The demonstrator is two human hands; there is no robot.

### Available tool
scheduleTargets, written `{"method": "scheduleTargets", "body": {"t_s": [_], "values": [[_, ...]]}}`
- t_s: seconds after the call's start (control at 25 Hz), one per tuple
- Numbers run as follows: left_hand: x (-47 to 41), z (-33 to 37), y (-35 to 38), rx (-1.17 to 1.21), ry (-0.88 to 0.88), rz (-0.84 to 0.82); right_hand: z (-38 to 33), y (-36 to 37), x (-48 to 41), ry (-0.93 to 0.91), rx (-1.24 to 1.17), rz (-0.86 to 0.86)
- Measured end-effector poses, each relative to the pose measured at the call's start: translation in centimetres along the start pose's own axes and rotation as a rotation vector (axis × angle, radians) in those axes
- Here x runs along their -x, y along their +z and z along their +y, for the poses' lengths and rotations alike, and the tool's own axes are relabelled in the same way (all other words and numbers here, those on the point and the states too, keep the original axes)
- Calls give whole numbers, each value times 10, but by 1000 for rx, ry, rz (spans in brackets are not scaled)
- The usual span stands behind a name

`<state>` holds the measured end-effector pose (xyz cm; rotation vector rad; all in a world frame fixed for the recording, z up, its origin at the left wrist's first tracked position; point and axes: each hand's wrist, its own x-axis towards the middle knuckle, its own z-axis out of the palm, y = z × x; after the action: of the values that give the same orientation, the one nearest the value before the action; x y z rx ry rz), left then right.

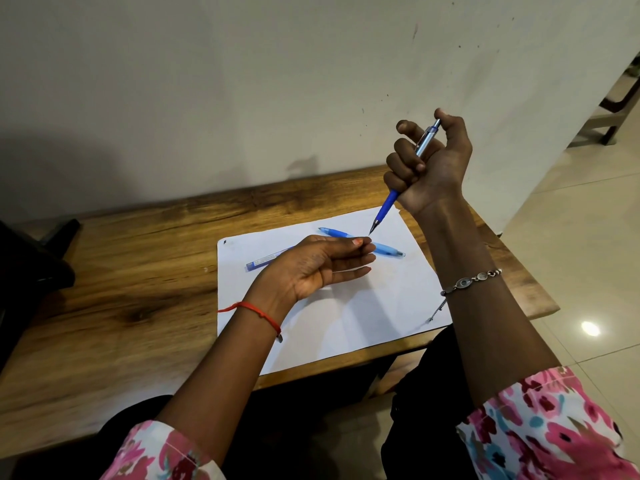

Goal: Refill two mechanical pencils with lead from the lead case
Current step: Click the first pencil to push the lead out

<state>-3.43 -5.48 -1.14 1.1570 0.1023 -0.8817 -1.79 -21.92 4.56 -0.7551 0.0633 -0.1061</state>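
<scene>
One mechanical pencil (388, 204) is raised, tip down, clenched in the right hand's (429, 164) fingers, thumb over its cap, seemingly clicking lead through. Beneath the tip the left hand (311, 268) is held palm up, fingers released and straight; any lead there is too fine to see. Behind it the second pencil (384, 248) and lead case (266, 260) lie on white paper (363, 313) on the wooden surface (138, 258). I judge the first refill nearly done, the second not begun.
</scene>
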Motion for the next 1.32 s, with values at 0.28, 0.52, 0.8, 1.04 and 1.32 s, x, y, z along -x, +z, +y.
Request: {"method": "scheduleTargets", "body": {"t_s": [0.28, 0.52, 0.8, 1.04, 1.32], "values": [[-1, 0, -1, -2, -5, -2, 0, -1, 0, -4, -10, -4], [-1, -1, -1, -2, -1, -4, 0, -1, -1, 0, -9, 0], [-2, 0, -1, -3, -7, -3, 1, -1, 0, 5, -7, -1], [-1, -1, -1, -4, -8, -2, 0, -1, 0, 5, 2, 3], [-1, 0, -1, -4, -4, 1, 0, -1, -1, 3, -5, -7]]}}
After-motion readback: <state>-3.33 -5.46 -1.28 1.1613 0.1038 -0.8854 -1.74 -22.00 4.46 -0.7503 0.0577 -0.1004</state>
